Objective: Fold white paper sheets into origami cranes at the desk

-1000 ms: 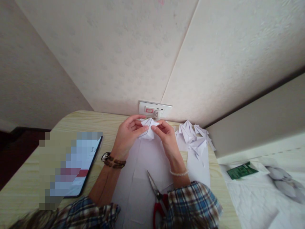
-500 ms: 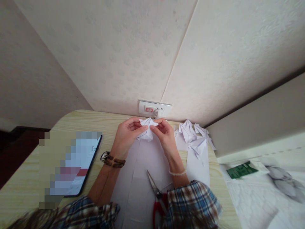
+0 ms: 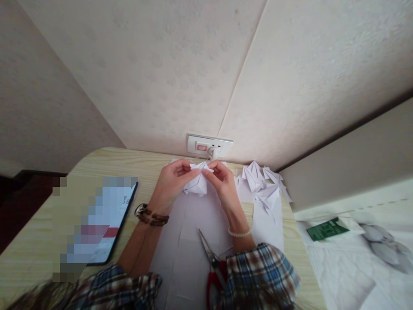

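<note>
Left hand (image 3: 171, 184) and right hand (image 3: 225, 183) grasp a folded white paper (image 3: 197, 184), centre of frame; red-handled scissors (image 3: 213, 261) lie lower centre, pointed paper shapes (image 3: 253, 178) centre right.

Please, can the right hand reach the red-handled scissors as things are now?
Probably yes, after letting go: the right hand pinches the folded white paper and would need to draw back. Nothing covers the blades of the red-handled scissors, but the plaid right sleeve seems to overlap the handles.
</note>
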Available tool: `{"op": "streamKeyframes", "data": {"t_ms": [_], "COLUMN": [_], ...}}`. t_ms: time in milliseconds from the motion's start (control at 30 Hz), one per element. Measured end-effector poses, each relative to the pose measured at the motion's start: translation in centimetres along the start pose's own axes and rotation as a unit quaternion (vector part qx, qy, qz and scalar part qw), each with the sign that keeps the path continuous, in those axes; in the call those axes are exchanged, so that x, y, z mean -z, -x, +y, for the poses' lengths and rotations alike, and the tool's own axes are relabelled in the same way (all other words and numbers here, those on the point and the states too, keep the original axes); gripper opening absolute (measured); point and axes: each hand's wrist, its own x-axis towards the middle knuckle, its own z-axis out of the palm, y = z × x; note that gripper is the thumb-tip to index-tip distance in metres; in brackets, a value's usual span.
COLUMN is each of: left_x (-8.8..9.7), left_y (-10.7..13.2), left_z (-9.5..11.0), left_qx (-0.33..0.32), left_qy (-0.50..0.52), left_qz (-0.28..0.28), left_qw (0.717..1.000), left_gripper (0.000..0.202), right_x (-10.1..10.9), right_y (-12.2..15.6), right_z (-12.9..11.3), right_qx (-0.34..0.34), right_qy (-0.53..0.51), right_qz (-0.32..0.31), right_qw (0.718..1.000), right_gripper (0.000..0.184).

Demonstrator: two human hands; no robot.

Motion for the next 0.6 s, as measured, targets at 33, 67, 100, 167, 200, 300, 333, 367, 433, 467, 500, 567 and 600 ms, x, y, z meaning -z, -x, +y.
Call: {"op": "streamKeyframes", "data": {"t_ms": [33,67,100,167,200,300,333,367,433,467,500,567,600], "left_x": [0.02,0.02,0.0,-0.07,-0.12,-0.22,-0.24,-0.25,-0.27,-0.28,-0.3,-0.32,-0.33], "left_y": [-0.02,-0.04,-0.06,-0.08,-0.07,-0.02,0.0,0.01,0.04,0.05,0.06,0.09,0.09], "left_z": [-0.04,-0.08,-0.12,-0.18,-0.2,-0.22,-0.23,-0.25,-0.3,-0.32,-0.33,-0.31,-0.27], "left_qx": [-0.004,-0.007,-0.011,-0.012,-0.01,0.008,0.016,0.022,0.034,0.04,0.045,0.055,0.057], "left_qy": [-0.003,-0.005,-0.005,-0.002,0.004,0.019,0.017,0.013,0.001,-0.001,-0.001,0.003,0.004], "left_qz": [-0.004,-0.005,-0.003,0.001,0.002,-0.031,-0.05,-0.069,-0.091,-0.092,-0.088,-0.079,-0.074], "left_qw": [1.0,1.0,1.0,1.0,1.0,0.999,0.998,0.997,0.995,0.995,0.995,0.995,0.996], "left_gripper": [0.024,0.024,0.025,0.027,0.027,0.032,0.033,0.033,0.031,0.03,0.029,0.029,0.029], "right_x": [-0.02,-0.03,-0.02,0.05,0.11,0.36,0.46,0.56,0.73,0.78,0.82,0.81,0.78], "right_y": [0.03,0.06,0.07,0.08,0.06,-0.03,-0.06,-0.09,-0.13,-0.13,-0.13,-0.11,-0.09], "right_z": [-0.06,-0.1,-0.12,-0.11,-0.07,0.16,0.25,0.34,0.48,0.51,0.52,0.47,0.42], "right_qx": [0.006,0.012,0.017,0.03,0.036,0.053,0.058,0.062,0.07,0.075,0.08,0.09,0.092], "right_qy": [0.006,0.009,0.012,0.017,0.019,0.022,0.023,0.026,0.036,0.046,0.059,0.089,0.102], "right_qz": [-0.002,-0.002,-0.001,0.005,0.009,0.026,0.034,0.043,0.062,0.072,0.081,0.09,0.09], "right_qw": [1.0,1.0,1.0,0.999,0.999,0.998,0.997,0.997,0.995,0.994,0.992,0.988,0.986], "right_gripper": [0.018,0.018,0.018,0.018,0.019,0.018,0.017,0.016,0.016,0.015,0.015,0.013,0.012]}}
